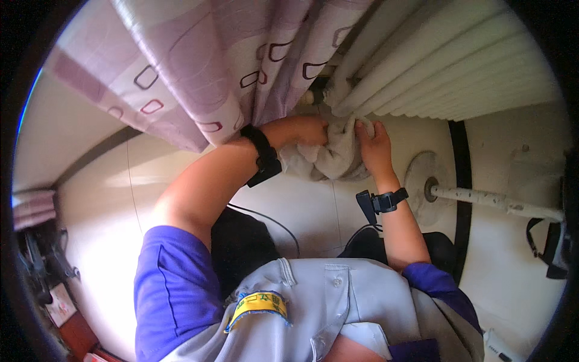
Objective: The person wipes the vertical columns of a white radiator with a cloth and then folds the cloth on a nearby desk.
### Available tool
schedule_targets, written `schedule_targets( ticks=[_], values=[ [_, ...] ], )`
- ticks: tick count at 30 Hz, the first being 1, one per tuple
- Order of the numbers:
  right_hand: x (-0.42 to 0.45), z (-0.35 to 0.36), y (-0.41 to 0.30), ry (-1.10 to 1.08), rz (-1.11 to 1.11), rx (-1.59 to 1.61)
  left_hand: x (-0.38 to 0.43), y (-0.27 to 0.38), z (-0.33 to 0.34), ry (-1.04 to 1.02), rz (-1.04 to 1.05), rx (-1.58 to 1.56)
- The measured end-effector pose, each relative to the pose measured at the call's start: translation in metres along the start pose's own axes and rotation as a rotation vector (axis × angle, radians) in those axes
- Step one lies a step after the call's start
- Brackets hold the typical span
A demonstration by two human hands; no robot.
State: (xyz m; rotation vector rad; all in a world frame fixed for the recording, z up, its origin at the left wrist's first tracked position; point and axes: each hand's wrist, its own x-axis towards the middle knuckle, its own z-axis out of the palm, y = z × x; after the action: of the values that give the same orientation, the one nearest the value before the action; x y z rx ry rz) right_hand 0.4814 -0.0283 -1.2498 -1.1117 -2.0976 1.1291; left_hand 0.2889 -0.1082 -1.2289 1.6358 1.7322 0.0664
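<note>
A bunched, pale grey cloth (337, 151) lies low over the light tiled floor, between my two hands. My left hand (310, 130) is at its left side beneath the patterned curtain, the fingers curled in against the cloth. At the cloth's right edge, my right hand (374, 142) pinches a fold between thumb and fingers. Each wrist wears a black strap with a small black device. A white ribbed radiator (407, 77) rises just beyond the cloth, with a pipe fitting (312, 97) near its lower left end.
A pink and white curtain (217, 68) with rounded-square patterns hangs over my left forearm. To the right stands a pole on a round base (425, 185), near the dark skirting (462, 181). A black cable (271, 221) runs by my knees. Dark wheeled legs (63, 258) are far left.
</note>
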Motion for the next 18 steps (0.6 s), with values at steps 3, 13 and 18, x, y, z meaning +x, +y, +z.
schedule_targets(
  ticks=[3,13,18],
  values=[
    [-0.004,0.001,0.004,0.061,-0.043,-0.054,0.01,-0.009,-0.006,0.241,0.036,-0.182],
    [-0.002,0.005,-0.014,0.051,-0.124,0.11,0.034,0.015,-0.021,0.82,0.196,-0.395],
    [0.002,0.001,0.0,-0.044,-0.103,0.033,0.028,0.015,-0.036,0.524,0.143,-0.071]
  ],
)
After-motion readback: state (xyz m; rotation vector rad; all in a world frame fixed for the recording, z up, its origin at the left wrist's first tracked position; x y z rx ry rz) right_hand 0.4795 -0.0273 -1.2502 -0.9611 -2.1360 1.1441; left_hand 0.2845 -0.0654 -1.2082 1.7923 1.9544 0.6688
